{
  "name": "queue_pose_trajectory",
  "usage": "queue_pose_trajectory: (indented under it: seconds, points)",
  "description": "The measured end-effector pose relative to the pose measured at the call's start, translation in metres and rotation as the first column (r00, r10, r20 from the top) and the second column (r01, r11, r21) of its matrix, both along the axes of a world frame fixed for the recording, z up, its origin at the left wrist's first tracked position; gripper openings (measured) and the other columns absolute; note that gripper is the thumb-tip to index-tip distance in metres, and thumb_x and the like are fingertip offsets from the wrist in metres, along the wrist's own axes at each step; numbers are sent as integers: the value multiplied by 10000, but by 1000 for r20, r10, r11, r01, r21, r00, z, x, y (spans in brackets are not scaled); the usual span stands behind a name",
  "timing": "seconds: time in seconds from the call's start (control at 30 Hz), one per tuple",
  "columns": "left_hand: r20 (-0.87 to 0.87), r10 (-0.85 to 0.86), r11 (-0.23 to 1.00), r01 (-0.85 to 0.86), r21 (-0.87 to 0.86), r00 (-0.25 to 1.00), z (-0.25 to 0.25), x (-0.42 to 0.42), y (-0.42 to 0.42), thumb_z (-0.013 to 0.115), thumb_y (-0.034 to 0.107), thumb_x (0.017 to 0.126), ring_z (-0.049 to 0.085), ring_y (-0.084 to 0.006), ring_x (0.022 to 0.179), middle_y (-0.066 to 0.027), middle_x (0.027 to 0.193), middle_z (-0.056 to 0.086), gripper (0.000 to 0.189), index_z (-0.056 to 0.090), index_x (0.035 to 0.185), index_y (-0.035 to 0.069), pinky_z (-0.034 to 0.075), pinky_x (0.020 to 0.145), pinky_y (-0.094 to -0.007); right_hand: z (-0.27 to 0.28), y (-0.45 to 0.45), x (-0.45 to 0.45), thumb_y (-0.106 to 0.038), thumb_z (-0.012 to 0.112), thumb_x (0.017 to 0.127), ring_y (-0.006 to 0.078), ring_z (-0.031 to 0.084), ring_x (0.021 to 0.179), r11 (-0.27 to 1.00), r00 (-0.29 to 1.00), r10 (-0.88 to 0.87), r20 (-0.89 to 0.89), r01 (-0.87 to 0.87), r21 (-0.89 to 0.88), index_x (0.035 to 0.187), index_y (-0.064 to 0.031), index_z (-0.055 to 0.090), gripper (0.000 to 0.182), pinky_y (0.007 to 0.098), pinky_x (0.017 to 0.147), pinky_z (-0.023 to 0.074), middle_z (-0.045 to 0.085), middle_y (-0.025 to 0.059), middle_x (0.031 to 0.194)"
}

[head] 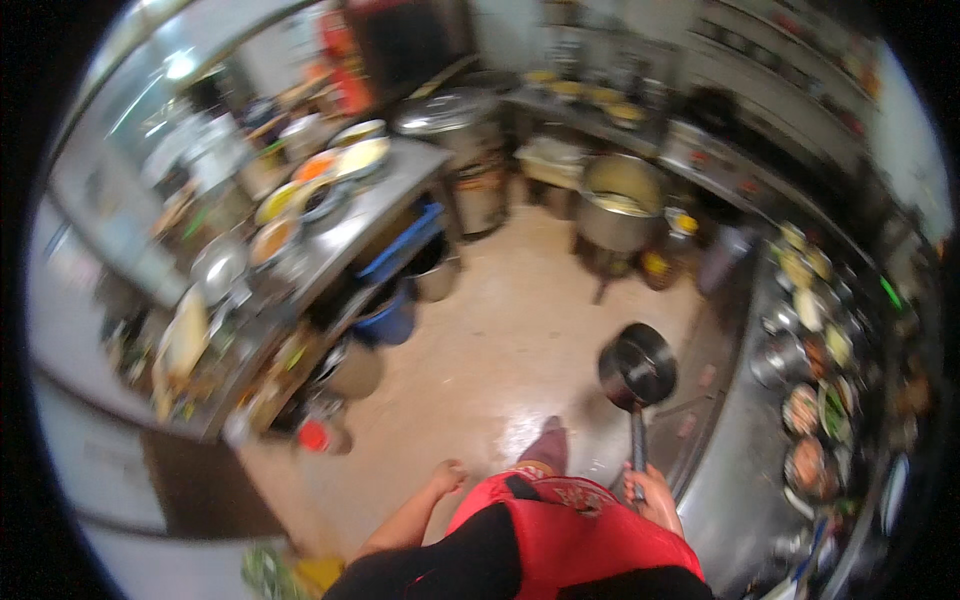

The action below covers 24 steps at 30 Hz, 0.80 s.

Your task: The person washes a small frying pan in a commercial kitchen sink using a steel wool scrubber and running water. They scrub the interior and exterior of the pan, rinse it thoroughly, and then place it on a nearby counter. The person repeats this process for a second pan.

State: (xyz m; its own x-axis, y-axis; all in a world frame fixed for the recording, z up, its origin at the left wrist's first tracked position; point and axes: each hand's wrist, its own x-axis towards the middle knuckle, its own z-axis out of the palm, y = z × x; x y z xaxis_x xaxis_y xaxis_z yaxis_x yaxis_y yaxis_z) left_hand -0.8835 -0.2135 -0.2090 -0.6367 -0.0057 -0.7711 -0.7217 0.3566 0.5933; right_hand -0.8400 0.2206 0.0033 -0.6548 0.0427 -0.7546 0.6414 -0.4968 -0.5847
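Note:
A dark saucepan (637,366) hangs over the floor in front of me, its long handle in my right hand (651,491). The pan's open side faces up, and its inside looks dark with a shiny spot. My left hand (448,477) hangs beside my red apron (585,517) with its fingers curled; blur hides whether they are closed, and no object shows in it. A steel counter (724,472) runs close by my right hand.
Bowls of food, one with leafy greens (834,411), line the right counter. A large pot (621,206) stands low ahead near bottles with yellow caps. At left, a steel table (360,206) holds bowls, with a blue bucket (386,319) below. A red-lidded jar (319,435) sits on the floor.

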Motion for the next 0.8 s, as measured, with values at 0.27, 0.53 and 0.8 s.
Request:
queue_pose_trajectory:
  seconds: [0.27,0.53,0.8]
  points:
    - [-10,-89,996,89,-21,996,14,-195,103,611,81,771,550,-189,450,-135,700,603,443,450,1179,19,465,388,-304,36,104,-127,-50,553,768,118,461,469,942,951,-304,-62,310,126,1031,-29,481,274,275,427,395,476,29,629]
    - [-358,-351,933,356,-54,865,52,-374,240,621,110,767,552,-156,457,-94,658,586,415,491,1145,2,449,424,-284,65,193,-239,-44,561,751,102,467,420,808,830,-489,-267,546,219,1014,-27,507,269,230,384,403,503,29,613]
    - [-296,-169,984,141,-112,940,35,-405,266,632,137,777,570,-155,466,-87,663,607,400,504,1136,17,464,444,-285,73,334,-420,-96,577,794,81,394,486,796,777,-404,-482,559,233,1028,-15,502,259,218,454,318,456,-4,630]
